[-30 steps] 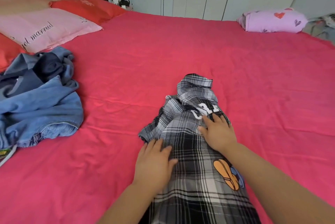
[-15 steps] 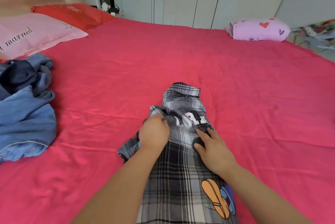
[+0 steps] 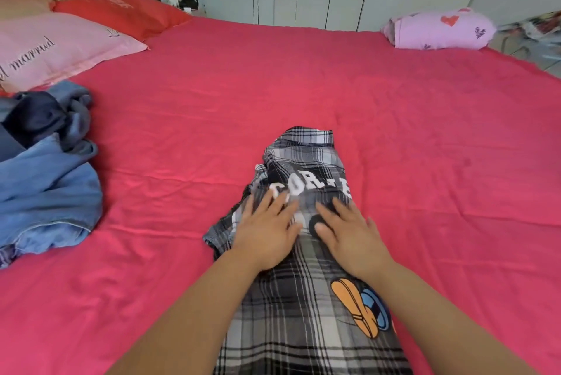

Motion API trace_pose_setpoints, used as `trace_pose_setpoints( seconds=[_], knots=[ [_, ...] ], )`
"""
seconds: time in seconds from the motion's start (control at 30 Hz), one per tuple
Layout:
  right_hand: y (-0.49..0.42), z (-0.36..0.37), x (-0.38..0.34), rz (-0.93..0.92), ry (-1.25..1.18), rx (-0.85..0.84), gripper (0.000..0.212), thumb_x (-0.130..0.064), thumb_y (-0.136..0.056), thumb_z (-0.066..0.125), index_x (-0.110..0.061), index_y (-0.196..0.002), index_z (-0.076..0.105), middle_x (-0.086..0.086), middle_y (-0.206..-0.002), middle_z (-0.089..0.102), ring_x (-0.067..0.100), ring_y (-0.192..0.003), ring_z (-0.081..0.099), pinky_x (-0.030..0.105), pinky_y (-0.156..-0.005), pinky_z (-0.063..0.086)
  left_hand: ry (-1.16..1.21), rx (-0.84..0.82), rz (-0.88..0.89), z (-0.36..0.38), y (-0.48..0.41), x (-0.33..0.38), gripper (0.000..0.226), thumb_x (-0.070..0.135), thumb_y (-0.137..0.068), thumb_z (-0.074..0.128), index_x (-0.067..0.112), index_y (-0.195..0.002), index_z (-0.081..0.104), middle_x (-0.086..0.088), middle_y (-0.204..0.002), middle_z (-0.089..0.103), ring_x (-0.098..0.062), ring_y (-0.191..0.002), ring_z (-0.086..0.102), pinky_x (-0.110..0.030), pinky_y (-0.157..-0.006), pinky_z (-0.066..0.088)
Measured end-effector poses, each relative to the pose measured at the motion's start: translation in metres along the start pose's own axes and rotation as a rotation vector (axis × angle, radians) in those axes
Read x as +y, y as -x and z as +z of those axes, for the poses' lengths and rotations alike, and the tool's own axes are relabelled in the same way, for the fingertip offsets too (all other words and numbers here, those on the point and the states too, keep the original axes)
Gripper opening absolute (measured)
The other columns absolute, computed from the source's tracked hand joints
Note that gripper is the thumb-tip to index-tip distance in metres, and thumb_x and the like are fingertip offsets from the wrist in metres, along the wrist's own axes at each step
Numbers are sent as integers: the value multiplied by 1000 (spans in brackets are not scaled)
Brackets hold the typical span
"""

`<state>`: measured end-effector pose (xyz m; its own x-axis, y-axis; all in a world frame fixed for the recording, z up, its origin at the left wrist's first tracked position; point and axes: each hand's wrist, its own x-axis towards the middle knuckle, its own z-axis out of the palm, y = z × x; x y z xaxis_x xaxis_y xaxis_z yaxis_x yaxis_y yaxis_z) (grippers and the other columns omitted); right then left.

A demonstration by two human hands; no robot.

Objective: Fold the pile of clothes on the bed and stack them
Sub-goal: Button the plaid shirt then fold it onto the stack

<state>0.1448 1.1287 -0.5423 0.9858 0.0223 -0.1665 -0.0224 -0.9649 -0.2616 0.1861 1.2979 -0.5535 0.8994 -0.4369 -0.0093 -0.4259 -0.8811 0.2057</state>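
Your left hand (image 3: 265,236) and right hand (image 3: 349,235) press flat, fingers spread, on the plaid shirt (image 3: 303,298), whose long axis runs straight ahead, collar just beyond your fingertips.

A black-and-white plaid shirt (image 3: 303,314) lies lengthwise at 6 o'clock on the pink-red bed (image 3: 303,86). Its far end is bunched toward 12, with white letters and an orange-and-blue cartoon patch showing. A rumpled denim heap (image 3: 51,186) sits at 9 o'clock. A folded lilac garment (image 3: 437,30) with hearts rests at 1 o'clock.
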Motion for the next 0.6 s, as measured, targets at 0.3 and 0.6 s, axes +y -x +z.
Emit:
trace_pose_setpoints(
  seconds=[0.3,0.6],
  knots=[
    [60,-15,-2,-71,-94,90,53,-53,-96,18,-38,-147,14,-7,-157,12,16,-146,-1,44,-116,2,36,70,109,-14,60,-3,60,58,-94,9,32,-149,8,8,-157,0,-13,-145,-4,-35,-114,-11],
    [129,4,3,-125,-155,111,47,-30,-99,38,-25,-145,31,4,-153,27,20,-142,21,28,-115,16,63,23,-76,-11,158,-16,63,45,-95,41,28,-149,15,1,-158,8,-19,-145,9,-38,-117,15]
  ],
)
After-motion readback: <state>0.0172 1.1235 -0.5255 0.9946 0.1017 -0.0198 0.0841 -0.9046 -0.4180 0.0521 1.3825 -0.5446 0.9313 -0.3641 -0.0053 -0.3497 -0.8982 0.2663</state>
